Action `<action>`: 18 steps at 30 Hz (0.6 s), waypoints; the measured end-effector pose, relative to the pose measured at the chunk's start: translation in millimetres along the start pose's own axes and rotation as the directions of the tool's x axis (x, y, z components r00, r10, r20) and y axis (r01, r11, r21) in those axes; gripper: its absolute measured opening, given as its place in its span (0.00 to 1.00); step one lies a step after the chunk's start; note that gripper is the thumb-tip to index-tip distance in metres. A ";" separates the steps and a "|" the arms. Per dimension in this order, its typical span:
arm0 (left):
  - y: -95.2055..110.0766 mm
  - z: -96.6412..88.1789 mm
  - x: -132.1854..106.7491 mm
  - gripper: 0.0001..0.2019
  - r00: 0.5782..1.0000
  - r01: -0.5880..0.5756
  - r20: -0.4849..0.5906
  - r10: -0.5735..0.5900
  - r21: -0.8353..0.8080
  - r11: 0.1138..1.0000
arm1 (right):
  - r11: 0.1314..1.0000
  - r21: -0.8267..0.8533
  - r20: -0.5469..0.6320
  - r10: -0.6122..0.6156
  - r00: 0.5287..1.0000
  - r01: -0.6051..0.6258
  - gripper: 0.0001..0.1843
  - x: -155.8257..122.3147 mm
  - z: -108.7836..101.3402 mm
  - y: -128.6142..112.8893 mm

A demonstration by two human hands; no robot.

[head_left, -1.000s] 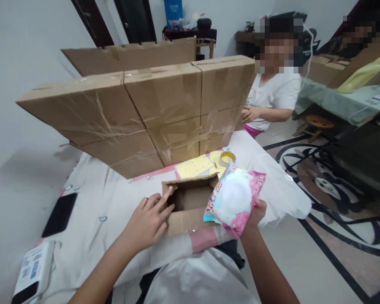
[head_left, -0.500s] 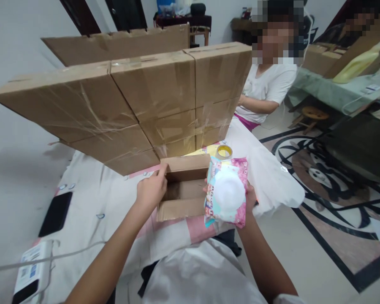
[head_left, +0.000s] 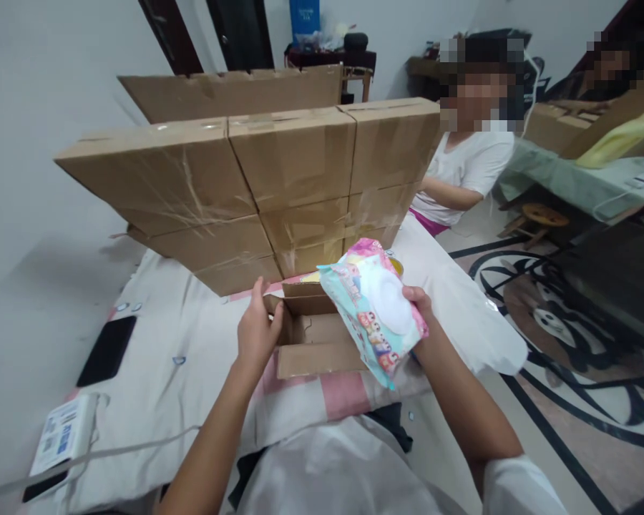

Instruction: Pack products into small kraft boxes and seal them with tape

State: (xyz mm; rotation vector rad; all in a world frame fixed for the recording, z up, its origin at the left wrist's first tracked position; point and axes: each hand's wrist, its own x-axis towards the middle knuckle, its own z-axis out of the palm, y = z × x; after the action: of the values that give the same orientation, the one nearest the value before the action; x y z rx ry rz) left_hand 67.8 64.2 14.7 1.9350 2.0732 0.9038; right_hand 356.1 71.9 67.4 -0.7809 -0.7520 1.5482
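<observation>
A small open cardboard box (head_left: 314, 354) sits on the cloth-covered table in front of me. My left hand (head_left: 257, 330) grips its left wall, thumb inside the opening. My right hand (head_left: 419, 309) holds a pink and teal pack of wet wipes (head_left: 373, 307) with a white round lid, tilted over the right side of the box. A roll of yellow tape (head_left: 396, 265) peeks out just behind the pack.
A wall of taped cardboard boxes (head_left: 279, 186) stands behind the small box. A black phone (head_left: 107, 350) and a white device with a cable (head_left: 59, 443) lie at the left. A person in a white shirt (head_left: 461, 179) sits at the table's far right corner.
My right hand has lifted and tilted the wipes pack leftward over the box's right side. My left hand moved from the box's top flap to gripping its left wall.
</observation>
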 end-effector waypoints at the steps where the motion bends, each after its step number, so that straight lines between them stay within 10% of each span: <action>1: 1.5 -0.9 -1.4 0.29 0.995 -0.064 -0.078 0.069 0.055 0.996 | 0.999 -0.015 0.064 0.051 0.997 -0.050 0.23 5.1 2.7 -4.3; 5: 10.4 -11.4 -10.5 0.12 0.944 -0.283 -0.114 0.310 0.208 0.936 | 0.991 -0.111 0.255 0.095 0.962 -0.069 0.30 23.5 14.6 -16.1; 8: 19.5 -20.8 -22.1 0.12 0.943 -0.320 -0.125 0.309 -0.083 0.944 | 0.968 -0.251 0.403 0.117 0.908 -0.014 0.37 32.4 20.0 -18.6; 13: 42.8 -13.6 -47.1 0.31 1.000 -0.022 -0.003 0.031 -0.781 0.624 | 0.880 -0.456 0.614 0.201 0.763 0.134 0.40 45.5 18.7 -10.1; 18: 61.2 19.0 -68.4 0.44 0.948 0.296 0.253 -0.195 -0.924 0.242 | 0.765 -0.588 0.667 0.274 0.692 0.263 0.38 46.0 22.9 -14.4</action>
State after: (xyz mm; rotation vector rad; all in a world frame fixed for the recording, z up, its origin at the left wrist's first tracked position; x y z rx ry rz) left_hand 139.4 3.9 12.7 0.8730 1.1076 1.4606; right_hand 341.2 118.3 89.2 -0.6170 -1.9849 1.5991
